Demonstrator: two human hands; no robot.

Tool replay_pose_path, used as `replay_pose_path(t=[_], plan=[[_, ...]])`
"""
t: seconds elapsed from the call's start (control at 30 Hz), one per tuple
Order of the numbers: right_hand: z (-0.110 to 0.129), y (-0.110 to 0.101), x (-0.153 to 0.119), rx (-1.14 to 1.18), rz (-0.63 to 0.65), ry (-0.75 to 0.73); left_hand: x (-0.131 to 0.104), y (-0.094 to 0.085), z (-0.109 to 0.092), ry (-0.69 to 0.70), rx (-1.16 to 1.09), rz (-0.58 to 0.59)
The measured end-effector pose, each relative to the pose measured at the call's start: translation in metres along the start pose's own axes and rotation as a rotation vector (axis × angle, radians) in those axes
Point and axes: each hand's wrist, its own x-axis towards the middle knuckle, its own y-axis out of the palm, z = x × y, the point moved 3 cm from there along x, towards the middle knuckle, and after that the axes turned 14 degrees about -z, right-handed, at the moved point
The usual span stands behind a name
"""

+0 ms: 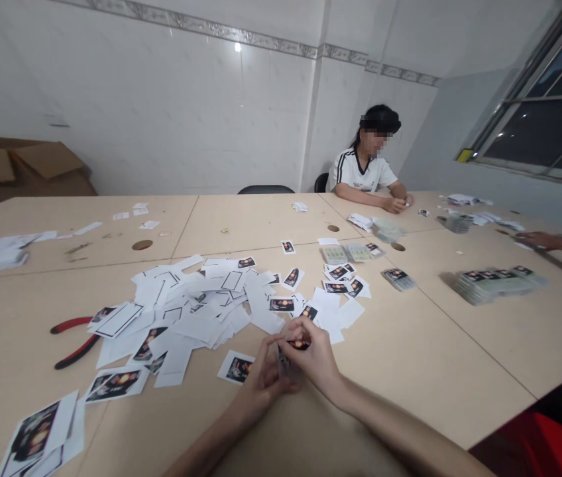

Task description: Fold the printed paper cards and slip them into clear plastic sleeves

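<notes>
Near the table's front edge my left hand (267, 379) is closed round the side of a small clear case (285, 366) with a dark printed picture. My right hand (313, 350) pinches a small dark printed card (299, 344) against the top of that case. The fingers hide much of both items. Just left of my hands lies a loose printed card (236, 368). Beyond them spreads a large heap of white paper slips (211, 301), with more printed cards (281, 304) at its right side.
Red-and-black-handled pliers (76, 341) lie left of the heap. Stacks of clear cases (494, 285) stand at the right. Across the table (460, 358) sits a person (365, 172); another person's hand (539, 240) reaches in at the right. A cardboard box (27, 165) is at the back left.
</notes>
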Motion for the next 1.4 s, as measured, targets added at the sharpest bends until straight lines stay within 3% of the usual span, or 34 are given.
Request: replay_pose_path(t=[1.4], plan=[[0.0022, -0.0048, 0.0020, -0.024, 0.163, -0.024, -0.0015, 0.0005, -0.0050, 0.031, 0.048, 0.008]])
